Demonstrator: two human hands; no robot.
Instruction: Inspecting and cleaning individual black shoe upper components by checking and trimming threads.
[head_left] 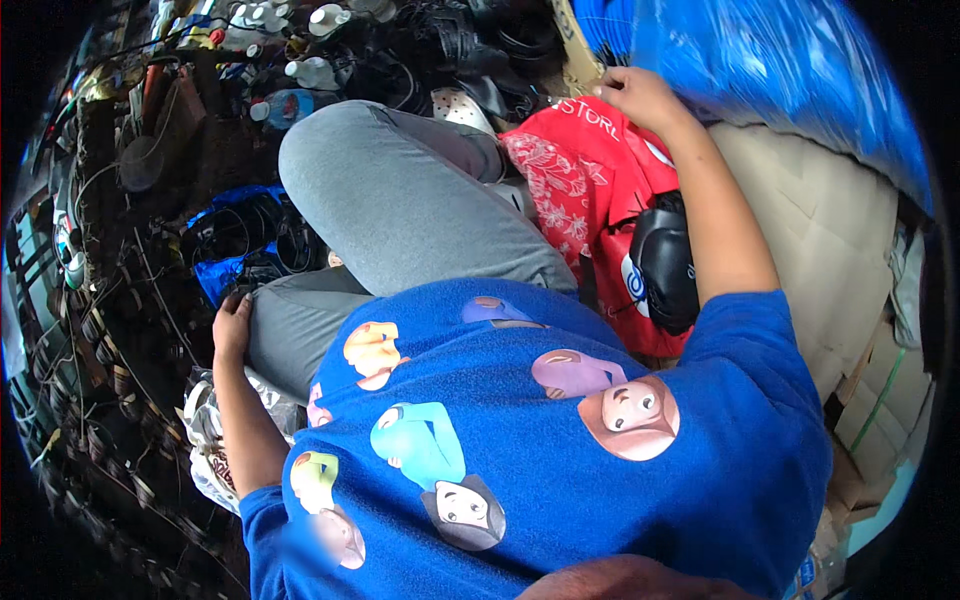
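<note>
A: Nearest is blue shirt (560,470), cartoon figures printed on it, fills the lower frame and blocks whatever sits under it.

B: Left hand?

A: Left hand (232,325) lies flat, fingers together, pressed on the grey trouser leg (400,215) near the hip. Holds nothing. Below the left forearm, a crumpled silvery printed packet (205,440), partly hidden by the arm.

B: Beside it?

A: Blue plastic bag (225,265) just left of the knee, with black coiled cables (260,235) lying in it. Dark clutter of wires further left, too murky to sort.

B: Right side?

A: Red cloth bag (590,170), white lettering near the top, white floral patch on its left part. Black rounded object (665,265) lies on it, against the right forearm; kind unclear. Flat brown cardboard (810,230) right of the arm.

B: Right hand?

A: Right hand (635,92) reaches far out, fingers curled down at the top edge of the red bag, beside a strip of cardboard. Whether it pinches the cloth, cannot tell; fingertips are hidden.

B: Far end?

A: Shiny blue plastic sheet (780,70) top right. Top left, white plastic bottles (310,70) and one with a blue label among black cables.
</note>
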